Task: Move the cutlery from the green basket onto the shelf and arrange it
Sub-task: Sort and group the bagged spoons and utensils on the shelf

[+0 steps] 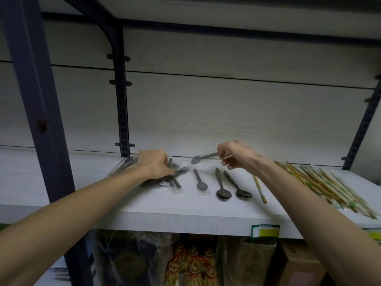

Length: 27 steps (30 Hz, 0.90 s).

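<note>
On the pale wooden shelf (185, 211) lies a heap of plastic-wrapped dark metal cutlery (175, 176) at the left. My left hand (155, 164) rests on that heap with its fingers curled into it. My right hand (237, 154) pinches a small wrapped spoon (203, 158) by the handle and holds it just above the shelf, bowl pointing left. Three wrapped spoons lie side by side in front: one small (201, 180), two larger (222, 188) (240, 187). The green basket is out of view.
A single chopstick pair (260, 189) lies right of the spoons. Several wrapped chopsticks (329, 188) are piled at the shelf's right end. A dark upright post (43, 124) stands at the left. A green price label (265, 231) hangs on the shelf edge; bagged goods sit below.
</note>
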Motion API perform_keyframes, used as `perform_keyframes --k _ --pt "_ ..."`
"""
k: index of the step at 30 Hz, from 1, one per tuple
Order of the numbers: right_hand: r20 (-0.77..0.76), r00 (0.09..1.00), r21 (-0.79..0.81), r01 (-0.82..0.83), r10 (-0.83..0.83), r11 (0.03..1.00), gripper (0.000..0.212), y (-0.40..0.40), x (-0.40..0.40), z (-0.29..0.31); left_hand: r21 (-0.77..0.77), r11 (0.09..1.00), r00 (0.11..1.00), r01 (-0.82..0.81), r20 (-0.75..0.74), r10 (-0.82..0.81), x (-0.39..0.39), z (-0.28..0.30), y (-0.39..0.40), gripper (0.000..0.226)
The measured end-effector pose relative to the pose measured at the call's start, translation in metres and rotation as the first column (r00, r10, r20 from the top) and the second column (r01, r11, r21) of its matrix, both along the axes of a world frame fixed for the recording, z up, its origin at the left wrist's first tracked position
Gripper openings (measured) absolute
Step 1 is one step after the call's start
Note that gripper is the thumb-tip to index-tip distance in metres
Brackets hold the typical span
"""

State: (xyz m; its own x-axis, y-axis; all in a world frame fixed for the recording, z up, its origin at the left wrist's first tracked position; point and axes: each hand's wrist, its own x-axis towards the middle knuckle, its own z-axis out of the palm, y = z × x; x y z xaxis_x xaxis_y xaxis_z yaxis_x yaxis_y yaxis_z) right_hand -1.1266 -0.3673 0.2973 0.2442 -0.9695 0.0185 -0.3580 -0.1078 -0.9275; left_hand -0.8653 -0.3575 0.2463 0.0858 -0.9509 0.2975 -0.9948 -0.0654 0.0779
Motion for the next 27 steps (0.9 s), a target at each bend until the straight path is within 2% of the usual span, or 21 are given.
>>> perform_keyframes --k 4,7,10,13,16,18,20,22,24,27 --pt "-0.031 0.999 -0.004 -0.016 0.016 1.0 0.017 -0.002 -0.002 0.0 0.031 0.999 0.999 0.019 -0.028 -0.018 -0.013 0.013 -0.005 0.033" --pt "0.046 0.998 -0.058 0.039 -0.036 0.998 0.021 -0.007 -0.003 0.003 0.008 0.999 0.982 0.052 -0.18 -0.05 -0.02 0.019 -0.005 0.032" --pt "0.192 0.981 0.003 0.029 -0.029 1.0 0.02 -0.015 -0.003 0.009 0.024 0.995 0.935 0.097 -0.345 -0.083 -0.024 0.018 -0.004 0.036" --pt "0.126 0.99 0.077 -0.078 0.068 0.994 0.012 -0.022 -0.002 0.017 0.036 0.989 0.896 0.146 -0.427 -0.117 -0.029 0.014 -0.005 0.041" --pt "-0.053 0.976 0.207 -0.196 0.211 0.959 0.013 -0.026 0.001 0.021 0.039 0.979 0.892 0.199 -0.421 -0.165 -0.033 0.01 -0.005 0.034" --pt "-0.145 0.955 0.298 -0.206 0.257 0.932 0.019 -0.028 0.007 0.019 0.039 0.972 0.895 0.233 -0.4 -0.198 -0.033 0.008 -0.004 0.03" --pt "-0.21 0.95 0.32 -0.158 0.232 0.934 0.024 -0.03 0.018 0.011 0.025 0.974 0.922 0.223 -0.329 -0.203 -0.031 0.007 -0.003 0.031" --pt "-0.251 0.959 0.244 -0.069 0.131 0.967 0.027 -0.036 0.03 -0.001 -0.007 0.984 0.952 0.177 -0.252 -0.173 -0.024 0.008 -0.002 0.028" --pt "-0.2 0.98 0.14 0.021 0.007 0.99 0.027 -0.043 0.039 -0.012 -0.028 0.991 0.968 0.131 -0.214 -0.134 -0.012 0.009 -0.003 0.026" --pt "-0.001 0.995 0.097 0.102 -0.102 0.99 0.027 -0.052 0.048 -0.018 -0.012 0.995 0.979 0.103 -0.173 -0.104 0.004 0.008 -0.003 0.029"
